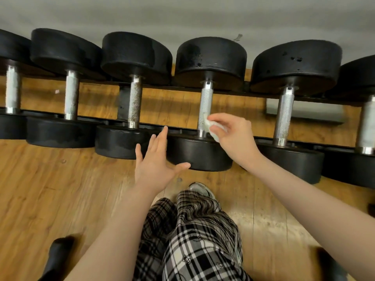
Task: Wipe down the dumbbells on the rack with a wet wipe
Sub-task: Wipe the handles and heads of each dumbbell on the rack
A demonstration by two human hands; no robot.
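— How were the hands?
— The right hand [233,136] pinched a crumpled white wet wipe [211,126] against the knurled steel handle of the middle black rubber dumbbell [206,102]; the left hand [156,159] hovered near it, fingers spread wide, holding nothing.
— And the dumbbell?
— On the black metal rack [182,129], its far head damp-streaked.

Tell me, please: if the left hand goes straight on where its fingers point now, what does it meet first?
Probably the front rail of the rack, in the gap between two dumbbells. The left hand is open, its fingers pointing up and slightly right toward that gap. Depth is unclear, so it might brush the near head of the dumbbell being wiped instead.
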